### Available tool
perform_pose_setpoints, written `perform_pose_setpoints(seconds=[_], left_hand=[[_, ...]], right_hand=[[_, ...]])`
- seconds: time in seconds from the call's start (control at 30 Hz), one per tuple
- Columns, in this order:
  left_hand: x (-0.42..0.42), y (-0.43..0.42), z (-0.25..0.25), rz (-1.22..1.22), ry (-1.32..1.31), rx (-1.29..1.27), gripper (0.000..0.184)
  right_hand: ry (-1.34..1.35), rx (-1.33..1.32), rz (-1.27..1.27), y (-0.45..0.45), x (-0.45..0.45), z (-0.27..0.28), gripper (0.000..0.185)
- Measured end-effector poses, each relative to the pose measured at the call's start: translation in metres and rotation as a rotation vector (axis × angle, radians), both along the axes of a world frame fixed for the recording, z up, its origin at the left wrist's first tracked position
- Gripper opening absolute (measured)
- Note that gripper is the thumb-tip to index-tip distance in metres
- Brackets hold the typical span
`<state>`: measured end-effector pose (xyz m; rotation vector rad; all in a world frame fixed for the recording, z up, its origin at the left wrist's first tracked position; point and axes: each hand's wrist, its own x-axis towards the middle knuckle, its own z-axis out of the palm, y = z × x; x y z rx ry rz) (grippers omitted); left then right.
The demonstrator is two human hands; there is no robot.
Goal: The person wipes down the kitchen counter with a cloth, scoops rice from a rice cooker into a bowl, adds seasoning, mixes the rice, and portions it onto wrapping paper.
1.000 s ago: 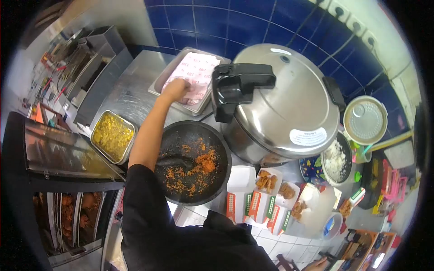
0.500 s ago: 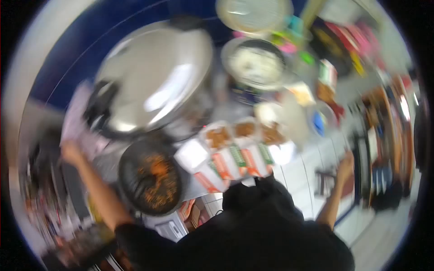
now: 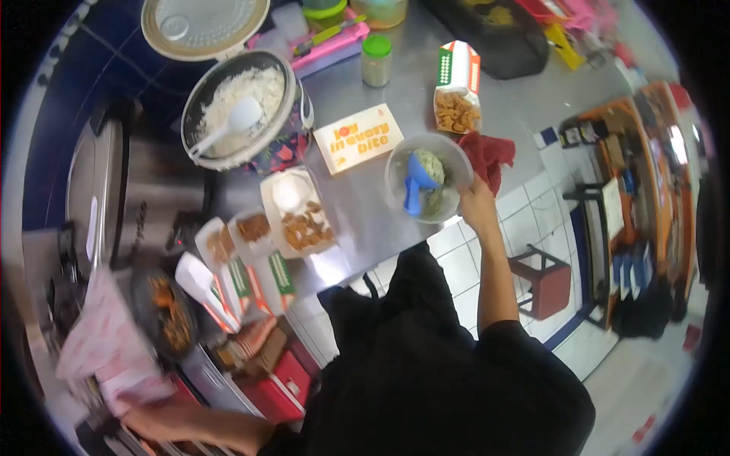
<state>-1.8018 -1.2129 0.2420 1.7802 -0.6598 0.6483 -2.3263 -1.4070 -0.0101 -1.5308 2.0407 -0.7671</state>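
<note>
At the lower left, my left hand (image 3: 152, 419) is closed on a pink-and-white printed paper sheet (image 3: 114, 334), blurred by motion. My right hand (image 3: 477, 201) grips the right rim of a clear round tub (image 3: 395, 163), which holds a blue scoop (image 3: 423, 173) and a pale green mixture. A dark red cloth (image 3: 490, 159) lies beside that hand. Left of the tub stands an open box (image 3: 308, 232) with a mound of rice and fried pieces. A closed printed box (image 3: 358, 138) lies behind it.
An open rice pot (image 3: 293, 125) with a white paddle stands at the back left. Several cartons with fried food line the counter's front edge near a stone mortar (image 3: 182, 323). A filled carton (image 3: 457, 87) and green-lidded jar (image 3: 376, 61) are farther back. A red stool (image 3: 546, 285) is on the floor.
The view has swung to the right. My left hand has lifted a paper sheet away from the metal tray. My right hand has come up from the side and taken hold of the clear tub.
</note>
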Motion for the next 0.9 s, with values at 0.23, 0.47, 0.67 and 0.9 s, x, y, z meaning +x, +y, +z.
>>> perform_pose_setpoints(seconds=[0.23, 0.47, 0.67, 0.9], left_hand=[[-0.346, -0.099, -0.123, -1.108, 0.057, 0.479, 0.011], [-0.414, -0.14, -0.263, -1.215, -0.015, 1.004, 0.018], [-0.402, -0.141, -0.279, -1.626, 0.127, 1.174, 0.022], [-0.399, -0.147, -0.277, -1.564, 0.169, 1.032, 0.035]], right_hand=[[0.029, 0.165, 0.123, -0.034, -0.092, 0.03, 0.038], [-0.222, 0.043, 0.178, -0.043, -0.139, 0.008, 0.036], [-0.494, 0.313, 0.032, -0.034, -0.139, 0.045, 0.038], [-0.477, 0.306, 0.059, -0.028, -0.111, 0.047, 0.038]])
